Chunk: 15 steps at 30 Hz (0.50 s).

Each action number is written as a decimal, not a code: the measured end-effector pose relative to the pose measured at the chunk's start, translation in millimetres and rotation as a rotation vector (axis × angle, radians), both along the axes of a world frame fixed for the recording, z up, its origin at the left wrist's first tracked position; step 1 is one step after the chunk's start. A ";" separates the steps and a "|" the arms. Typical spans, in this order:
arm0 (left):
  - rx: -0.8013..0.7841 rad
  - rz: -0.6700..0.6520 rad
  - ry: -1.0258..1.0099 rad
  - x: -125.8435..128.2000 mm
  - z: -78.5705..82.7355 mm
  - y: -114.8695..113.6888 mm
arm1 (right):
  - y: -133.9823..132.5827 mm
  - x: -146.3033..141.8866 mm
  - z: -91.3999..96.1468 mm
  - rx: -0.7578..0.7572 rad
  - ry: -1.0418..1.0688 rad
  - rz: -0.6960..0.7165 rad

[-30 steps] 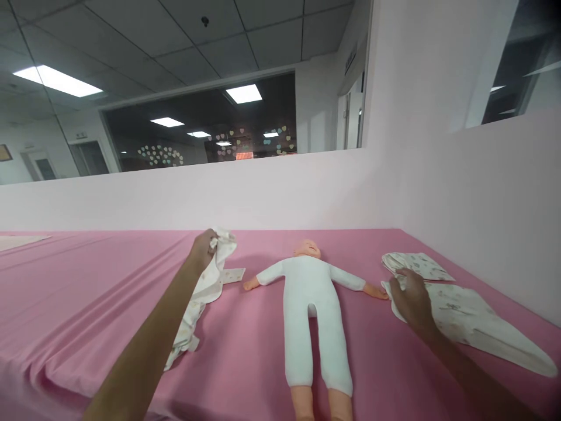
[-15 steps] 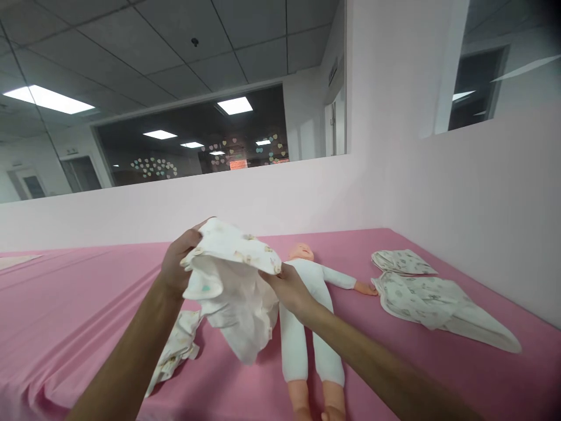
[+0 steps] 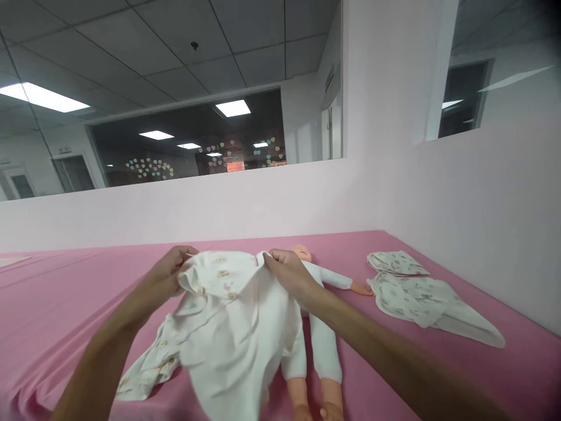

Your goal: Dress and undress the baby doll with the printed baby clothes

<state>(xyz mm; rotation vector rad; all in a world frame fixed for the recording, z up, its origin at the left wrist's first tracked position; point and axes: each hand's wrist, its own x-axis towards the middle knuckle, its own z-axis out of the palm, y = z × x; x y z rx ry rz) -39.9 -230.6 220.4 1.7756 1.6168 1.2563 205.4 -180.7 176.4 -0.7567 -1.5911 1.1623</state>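
Observation:
A small white baby garment [image 3: 232, 327] with a sparse printed pattern hangs between my hands, its lower part drooping toward the pink sheet. My left hand [image 3: 173, 270] pinches its upper left edge. On the upper right, my right hand [image 3: 289, 272] grips the edge near a fold. Behind the cloth lies a baby doll [image 3: 324, 345] in a white long-sleeved suit, on its back with bare feet toward me. The garment and my right hand hide part of its body. Another patterned white cloth [image 3: 151, 365] lies crumpled at the lower left, partly behind the garment.
A pink sheet [image 3: 87, 304] covers the bed surface. At the right, a folded patterned cloth [image 3: 397, 263] and a spread patterned baby garment [image 3: 433, 304] lie near the doll's hand. A white wall [image 3: 263, 202] with a large mirror or window stands behind.
My hands have spread the garment's upper edge and turned it, so it now hangs longer and lower. My left hand has moved slightly left and down.

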 end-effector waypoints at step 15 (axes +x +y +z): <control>0.226 0.041 0.326 78.2 -46.0 -16.8 | -31.8 29.2 19.9 0.196 -0.484 0.102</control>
